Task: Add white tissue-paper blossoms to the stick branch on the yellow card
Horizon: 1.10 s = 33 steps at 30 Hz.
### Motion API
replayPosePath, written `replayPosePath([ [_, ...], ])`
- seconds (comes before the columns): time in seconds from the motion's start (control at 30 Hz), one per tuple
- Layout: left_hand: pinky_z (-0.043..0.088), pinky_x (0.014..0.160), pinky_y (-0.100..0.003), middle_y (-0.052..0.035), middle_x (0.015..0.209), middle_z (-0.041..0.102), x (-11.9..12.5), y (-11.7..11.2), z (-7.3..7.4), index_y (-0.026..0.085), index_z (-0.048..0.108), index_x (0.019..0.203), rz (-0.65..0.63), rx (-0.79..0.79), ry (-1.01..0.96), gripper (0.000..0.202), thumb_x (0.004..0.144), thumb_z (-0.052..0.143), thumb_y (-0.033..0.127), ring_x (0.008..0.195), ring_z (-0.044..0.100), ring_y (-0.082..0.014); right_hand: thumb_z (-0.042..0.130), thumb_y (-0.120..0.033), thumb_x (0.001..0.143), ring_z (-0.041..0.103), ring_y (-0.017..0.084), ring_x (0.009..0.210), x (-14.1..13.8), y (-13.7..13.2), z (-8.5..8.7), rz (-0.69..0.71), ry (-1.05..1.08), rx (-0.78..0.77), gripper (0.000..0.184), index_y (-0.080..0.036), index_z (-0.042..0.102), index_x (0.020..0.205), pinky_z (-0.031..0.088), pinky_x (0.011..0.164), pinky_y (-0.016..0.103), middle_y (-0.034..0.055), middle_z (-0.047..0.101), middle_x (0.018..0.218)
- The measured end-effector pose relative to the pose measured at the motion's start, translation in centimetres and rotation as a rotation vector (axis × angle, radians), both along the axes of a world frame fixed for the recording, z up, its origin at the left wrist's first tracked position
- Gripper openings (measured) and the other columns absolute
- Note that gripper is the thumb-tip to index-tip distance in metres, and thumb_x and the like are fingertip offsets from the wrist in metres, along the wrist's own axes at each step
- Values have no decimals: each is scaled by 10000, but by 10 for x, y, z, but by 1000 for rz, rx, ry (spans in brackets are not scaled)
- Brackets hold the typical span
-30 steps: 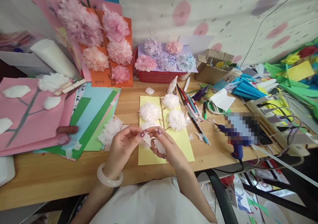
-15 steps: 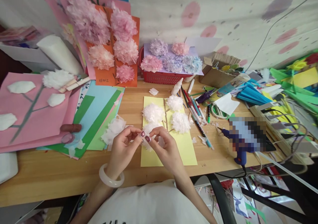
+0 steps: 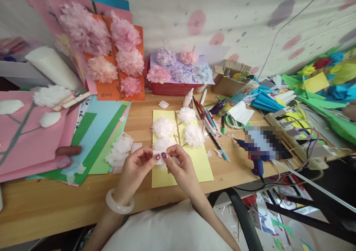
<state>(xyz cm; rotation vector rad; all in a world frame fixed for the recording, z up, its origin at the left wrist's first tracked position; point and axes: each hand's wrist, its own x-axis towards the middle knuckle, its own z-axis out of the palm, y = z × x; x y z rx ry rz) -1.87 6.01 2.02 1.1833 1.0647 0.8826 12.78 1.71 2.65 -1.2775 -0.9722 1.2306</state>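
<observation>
Between the pinched fingertips of my left hand [image 3: 133, 173] and my right hand [image 3: 182, 167] is a small piece of white tissue paper [image 3: 157, 153]. Both thumbs sit close together on its near side. Below my hands lies a yellow card [image 3: 204, 171] with a brown drawn branch. Fluffy white paper flowers [image 3: 194, 136] stand on the card along the branch, and my fingers partly hide the lowest one. Beside my left hand is a loose pile of white tissue pieces [image 3: 119, 149].
A blue glue gun [image 3: 257, 165] and several markers [image 3: 215, 141] lie to the right. Coloured paper sheets [image 3: 94, 139] are stacked at the left. Behind stand a red basket [image 3: 172, 89] and an orange card [image 3: 102, 91] with pink flowers. A power strip [image 3: 294, 141] with cables sits far right.
The view has turned slightly right, so the desk things appear further left. More of the white tissue paper now shows above my thumbs. Both hands stay together over the card.
</observation>
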Motion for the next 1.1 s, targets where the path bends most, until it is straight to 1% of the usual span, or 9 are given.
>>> replayPosePath([
  [0.1, 498, 688, -222, 3, 764, 620, 2, -2, -4, 180, 621, 781, 11, 3, -8, 245, 759, 721, 403, 743, 585, -130, 608, -440, 874, 423, 85, 513, 1, -3, -1, -15, 0, 3, 252, -206, 533, 818, 325, 480, 230, -37, 518, 675],
  [0.3, 516, 721, -248, -25, 781, 654, 7, -5, -5, 174, 664, 811, -42, 1, -15, 256, 776, 700, 425, 773, 604, -153, 593, -433, 892, 466, 112, 587, 3, -6, -2, -54, -110, 70, 235, -208, 554, 834, 350, 532, 247, -11, 547, 722],
  [0.43, 509, 658, -235, -16, 730, 641, 6, -7, -7, 170, 647, 751, 24, 31, 24, 275, 721, 748, 425, 695, 593, -141, 604, -432, 885, 487, 129, 619, 4, -8, -3, -89, -135, 83, 230, -212, 570, 826, 361, 561, 259, -4, 560, 716],
  [0.53, 486, 609, -220, -3, 683, 615, 4, -7, -8, 171, 632, 714, 39, 58, 61, 274, 689, 772, 405, 648, 566, -130, 612, -426, 881, 500, 132, 638, 5, -9, -3, -104, -133, 83, 225, -206, 586, 843, 366, 574, 258, 4, 582, 726],
  [0.63, 480, 605, -217, 2, 672, 606, 3, -4, -7, 172, 621, 697, 30, 54, 44, 270, 672, 782, 386, 644, 560, -127, 613, -430, 880, 513, 127, 626, 6, -8, -1, -61, -97, 65, 241, -212, 609, 984, 365, 558, 248, 1, 611, 739],
  [0.67, 479, 601, -218, 3, 666, 600, 3, -3, -6, 172, 614, 689, 21, 46, 34, 273, 669, 782, 387, 638, 556, -126, 609, -438, 882, 510, 123, 612, 6, -7, -1, -36, -87, 55, 252, -212, 615, 996, 362, 548, 245, 1, 618, 738],
  [0.83, 458, 555, -229, 13, 618, 562, 2, 3, -1, 180, 587, 643, -31, 40, 55, 291, 665, 775, 402, 578, 522, -123, 569, -467, 897, 498, 118, 616, 8, -5, 2, 68, -109, 44, 317, -184, 612, 759, 371, 577, 245, 13, 617, 714],
  [1.0, 410, 525, -204, 36, 596, 524, -4, 5, 0, 175, 537, 595, -93, -24, 33, 325, 620, 815, 339, 559, 489, -100, 651, -508, 818, 390, 80, 514, 12, -5, 4, 182, 96, -88, 341, -189, 561, 739, 315, 502, 218, -25, 567, 648],
  [1.1, 423, 544, -202, 42, 601, 527, -7, 6, 1, 177, 507, 618, -133, -97, -25, 348, 614, 827, 315, 567, 501, -96, 679, -499, 795, 377, 73, 509, 15, -7, 5, 238, 116, -109, 338, -187, 566, 729, 292, 497, 215, -26, 586, 647],
])
